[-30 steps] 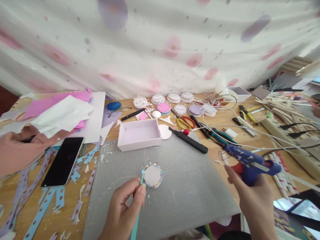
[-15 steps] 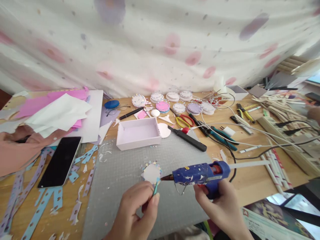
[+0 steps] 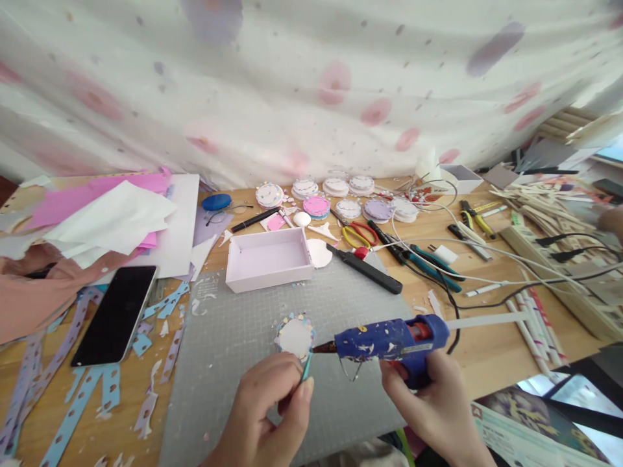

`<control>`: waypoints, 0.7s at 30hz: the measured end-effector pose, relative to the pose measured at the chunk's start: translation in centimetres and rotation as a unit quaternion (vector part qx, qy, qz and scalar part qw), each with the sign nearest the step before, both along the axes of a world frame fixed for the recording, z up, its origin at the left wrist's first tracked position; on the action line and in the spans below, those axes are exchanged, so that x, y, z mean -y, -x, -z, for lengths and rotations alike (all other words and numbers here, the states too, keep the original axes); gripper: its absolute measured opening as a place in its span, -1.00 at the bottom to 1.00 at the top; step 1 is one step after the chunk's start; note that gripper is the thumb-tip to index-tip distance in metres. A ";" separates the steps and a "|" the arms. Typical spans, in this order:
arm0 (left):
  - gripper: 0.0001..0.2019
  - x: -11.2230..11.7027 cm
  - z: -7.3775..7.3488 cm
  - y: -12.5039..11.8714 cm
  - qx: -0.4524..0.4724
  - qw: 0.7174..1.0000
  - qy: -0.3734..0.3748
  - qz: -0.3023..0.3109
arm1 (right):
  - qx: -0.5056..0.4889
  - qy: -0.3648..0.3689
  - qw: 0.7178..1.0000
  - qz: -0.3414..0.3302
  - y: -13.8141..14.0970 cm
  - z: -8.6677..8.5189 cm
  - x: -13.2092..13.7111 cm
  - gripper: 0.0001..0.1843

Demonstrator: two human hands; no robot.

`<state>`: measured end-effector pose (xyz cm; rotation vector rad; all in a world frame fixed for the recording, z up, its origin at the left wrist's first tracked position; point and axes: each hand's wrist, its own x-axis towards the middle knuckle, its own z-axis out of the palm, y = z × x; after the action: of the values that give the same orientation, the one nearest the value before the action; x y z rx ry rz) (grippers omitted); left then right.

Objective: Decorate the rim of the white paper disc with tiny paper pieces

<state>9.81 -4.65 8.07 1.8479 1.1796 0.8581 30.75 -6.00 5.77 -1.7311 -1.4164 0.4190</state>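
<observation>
My left hand [image 3: 267,405] pinches a thin teal strip [image 3: 306,368] between thumb and fingers, its tip at the lower right edge of a round white paper disc [image 3: 294,336]. Small pastel pieces ring the disc's rim. I cannot make out exactly what the strip is. My right hand [image 3: 435,405] grips a blue hot glue gun [image 3: 372,340] by its handle, with the thumb side near the trigger. The gun's nozzle points left and meets the disc's edge beside the strip's tip. A white glue stick [image 3: 487,319] sticks out of its back.
The disc lies on a grey cutting mat [image 3: 214,389]. Behind it are a pale open box [image 3: 270,256], a black craft knife [image 3: 370,272] and several decorated discs [image 3: 335,188]. To the left lie a phone [image 3: 115,318] and paper strips; pliers, cables and a power strip [image 3: 559,285] are at right.
The teal strip's tip has shifted slightly right along the disc's edge, and my left hand has moved a little with it. The glue gun stays nearly still.
</observation>
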 end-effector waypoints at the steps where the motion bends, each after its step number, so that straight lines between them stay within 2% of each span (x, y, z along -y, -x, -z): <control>1: -0.68 0.0 -0.1 0.0 0.000 1.000 0.003 0.000 | 0.001 0.000 1.000 0.000 0.0 -0.1 0.0 -0.71; 7: -0.67 0.0 -0.3 -0.2 0.008 1.000 0.014 -0.006 | 0.033 -0.015 0.999 0.016 -0.1 0.0 0.0 -0.68; 10: -0.66 0.1 -0.2 0.0 0.009 1.000 0.024 -0.003 | 0.080 -0.014 0.994 0.070 -1.5 0.8 -0.5 -0.68; 13: -0.65 0.1 0.1 0.4 0.009 1.000 0.030 0.000 | 0.109 0.011 0.978 0.175 -4.7 2.3 -1.2 -0.63; 16: -0.65 -0.1 0.5 0.7 0.021 0.999 0.038 -0.013 | 0.157 0.080 0.947 0.268 -8.7 4.5 -1.7 -0.52; 17: -0.64 -0.1 0.6 0.8 0.030 0.998 0.044 -0.021 | 0.170 0.094 0.940 0.281 -9.9 5.3 -1.8 -0.53; 19: -0.63 -0.2 0.8 0.9 0.048 0.996 0.059 -0.039 | 0.175 0.115 0.941 0.264 -11.8 6.8 -2.0 -0.54; 21: -0.63 -0.2 0.9 1.1 0.059 0.993 0.080 -0.058 | 0.182 0.119 0.941 0.258 -12.9 7.7 -2.1 -0.56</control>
<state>8.75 -4.44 7.16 1.5917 1.2526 0.8969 43.61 -3.87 -1.90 -2.3812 -1.1157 -0.0247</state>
